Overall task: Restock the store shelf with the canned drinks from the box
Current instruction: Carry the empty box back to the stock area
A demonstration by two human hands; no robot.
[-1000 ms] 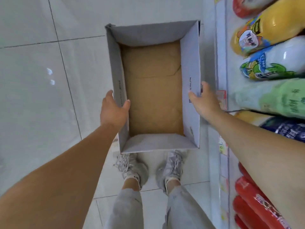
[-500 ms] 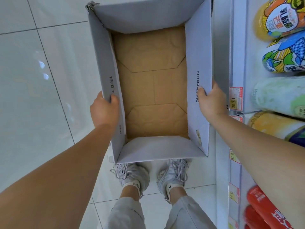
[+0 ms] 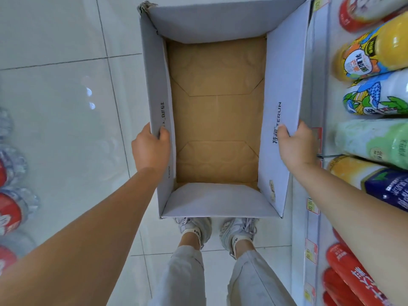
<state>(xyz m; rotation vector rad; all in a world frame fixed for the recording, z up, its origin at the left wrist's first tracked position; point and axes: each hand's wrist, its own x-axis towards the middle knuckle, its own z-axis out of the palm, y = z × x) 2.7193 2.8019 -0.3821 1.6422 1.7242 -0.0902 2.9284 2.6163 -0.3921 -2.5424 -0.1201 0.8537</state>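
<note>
Head view: cardboard box (image 3: 212, 25) held in both hands, open top up, no cans seen inside.
L hand (image 3: 150, 149) grips rim of L long wall, thumb inside; R hand (image 3: 295, 146) grips R long wall likewise. Box sits between hands, ahead of person, above the shoes (image 3: 198, 226); long axis runs fore-aft, parallel to shelf edge (image 3: 319, 85). Bottled drinks (image 3: 375, 96) on shelf lie to R; R hand nearer, just beside the edge. Judgement: stocking looks done.

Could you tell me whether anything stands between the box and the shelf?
Only the right hand, gripping the right wall of the box beside the shelf; the left hand grips its left wall.
</note>
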